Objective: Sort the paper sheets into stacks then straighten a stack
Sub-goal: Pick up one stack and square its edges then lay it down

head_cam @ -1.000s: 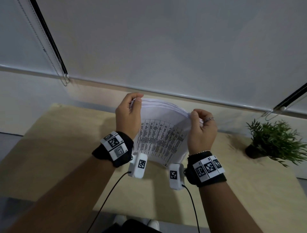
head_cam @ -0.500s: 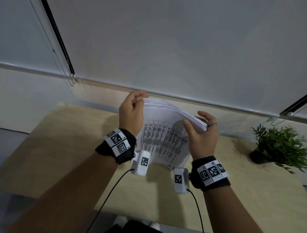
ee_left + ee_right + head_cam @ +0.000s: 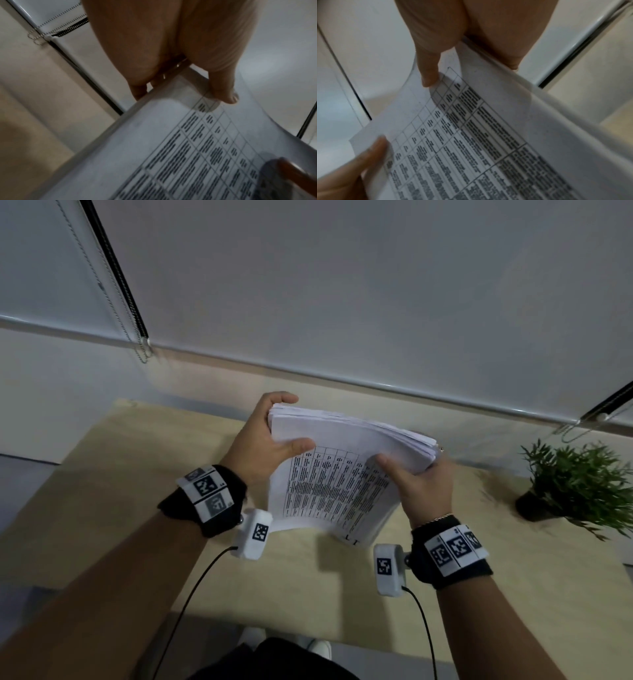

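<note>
Head view: a person holds a thick stack of paper sheets [image 3: 346, 460] in the air above a light wooden table [image 3: 102, 474], both forearms reaching forward with marker bands on the wrists. The left hand [image 3: 263, 440] clasps the stack's left edge, thumb lying on the printed top sheet and fingers curling round the far side. The right hand [image 3: 421, 484] grips the right edge, thumb pressed on the table of text and fingers tucked beneath. The sheets bow downward toward the person, their far edges fanned unevenly. A potted plant [image 3: 575, 487] stands on the table's right side, well apart from the paper, below a drawn roller blind [image 3: 342, 285].

Left wrist view: the left hand [image 3: 171, 47] pinches the stack [image 3: 171, 155] at its edge, thumb tip resting on the ruled grid while the fingers wrap behind. The right thumb shows blurred at the lower right corner.

Right wrist view: the right hand [image 3: 471, 33] clamps the paper [image 3: 488, 135], thumb on the top page and fingers under the far edge. The left thumb presses the sheet's opposite corner.
</note>
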A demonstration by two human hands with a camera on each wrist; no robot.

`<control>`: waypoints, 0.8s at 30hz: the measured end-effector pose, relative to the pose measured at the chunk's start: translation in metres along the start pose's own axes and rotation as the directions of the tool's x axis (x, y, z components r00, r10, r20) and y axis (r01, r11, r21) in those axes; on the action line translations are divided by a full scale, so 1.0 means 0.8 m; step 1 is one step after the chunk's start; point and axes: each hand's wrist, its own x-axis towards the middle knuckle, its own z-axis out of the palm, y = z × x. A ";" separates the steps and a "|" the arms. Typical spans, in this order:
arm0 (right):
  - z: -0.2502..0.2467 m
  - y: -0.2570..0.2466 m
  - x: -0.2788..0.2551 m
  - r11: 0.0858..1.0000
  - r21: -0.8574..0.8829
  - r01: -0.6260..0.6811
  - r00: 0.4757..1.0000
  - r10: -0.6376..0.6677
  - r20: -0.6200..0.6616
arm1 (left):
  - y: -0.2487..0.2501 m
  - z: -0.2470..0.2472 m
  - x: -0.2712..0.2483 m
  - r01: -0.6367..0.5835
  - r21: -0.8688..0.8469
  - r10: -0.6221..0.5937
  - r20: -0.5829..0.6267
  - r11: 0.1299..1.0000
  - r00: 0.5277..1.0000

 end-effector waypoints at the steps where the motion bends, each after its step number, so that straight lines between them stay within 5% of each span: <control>1: 0.003 0.001 0.000 1.000 0.004 -0.009 1.000 0.009 -0.002 | -0.005 0.002 -0.001 0.018 -0.009 -0.018 0.001 1.000 1.000; 6: 0.003 -0.003 0.000 0.999 -0.033 0.040 0.995 -0.043 -0.091 | -0.003 0.011 -0.008 -0.027 -0.013 0.026 -0.126 1.000 0.992; 12: 0.007 0.001 -0.006 0.998 0.065 -0.006 0.986 0.017 -0.163 | -0.013 0.012 -0.014 -0.021 -0.023 0.018 -0.132 1.000 0.991; 19: 0.030 -0.025 0.010 0.995 0.051 0.086 0.949 -0.066 -0.309 | 0.020 0.030 -0.004 -0.150 -0.003 0.136 -0.397 0.989 0.908; 24: 0.033 -0.026 0.014 0.996 -0.005 0.094 0.952 -0.091 -0.292 | 0.025 0.031 0.006 -0.152 -0.005 0.137 -0.408 0.988 0.903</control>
